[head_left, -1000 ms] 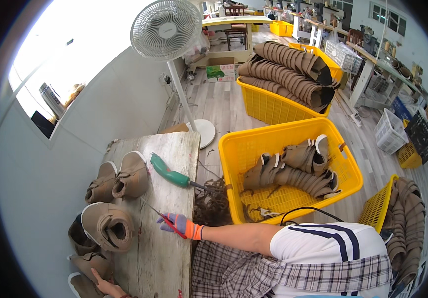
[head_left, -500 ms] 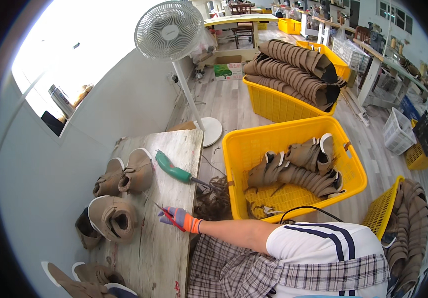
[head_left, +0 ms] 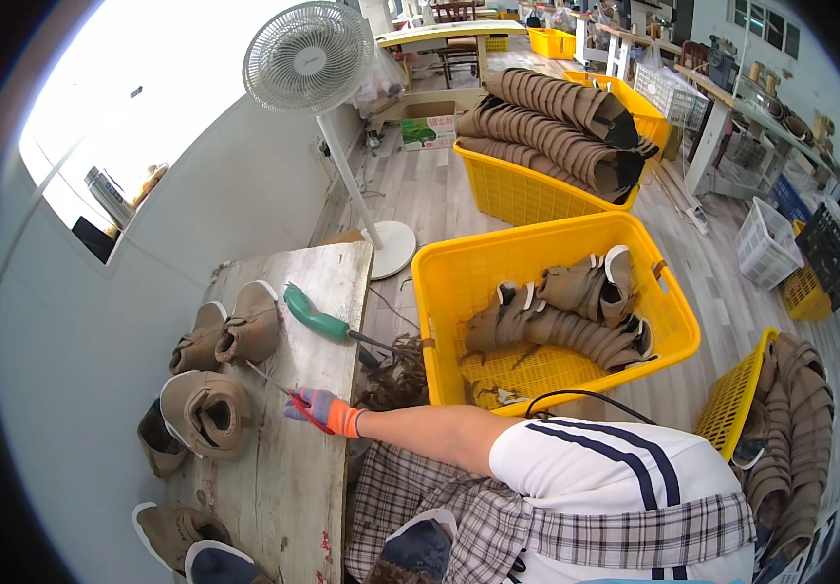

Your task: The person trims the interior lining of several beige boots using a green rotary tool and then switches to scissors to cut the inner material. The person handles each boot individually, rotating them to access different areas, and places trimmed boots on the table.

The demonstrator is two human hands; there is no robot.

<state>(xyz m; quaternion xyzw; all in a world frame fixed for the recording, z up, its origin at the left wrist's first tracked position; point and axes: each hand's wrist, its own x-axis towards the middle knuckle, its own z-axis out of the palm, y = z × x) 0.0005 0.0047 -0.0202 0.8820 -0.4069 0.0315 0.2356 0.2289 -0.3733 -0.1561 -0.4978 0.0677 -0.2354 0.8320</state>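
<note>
My right hand [head_left: 320, 411], in a grey-purple glove with an orange cuff, is closed around red-handled scissors [head_left: 309, 413] over the wooden table [head_left: 283, 477]. Their blades point toward the brown shoes. Just beyond the tips stand a brown shoe [head_left: 249, 324] and a wide-mouthed brown shoe [head_left: 207, 414]. Nearer me, another brown shoe [head_left: 178, 533] sits beside a dark-topped shoe [head_left: 220, 565]. Over my plaid apron, at the lower edge, shows a shoe [head_left: 418, 547] with a dark sole; what supports it is hidden. My left hand is out of view.
A green curved-handled tool [head_left: 315, 313] with a dark shaft lies across the table edge. Right of the table, a yellow basket [head_left: 556, 234] holds several brown shoes. Behind it stands a yellow basket [head_left: 527, 190] of stacked brown pieces. A white standing fan [head_left: 310, 58] rises beyond the table.
The view has shifted slightly. A shoe has come into view over my apron at the lower edge. My right hand keeps hold of the scissors, and the lower-left shoes have changed position.
</note>
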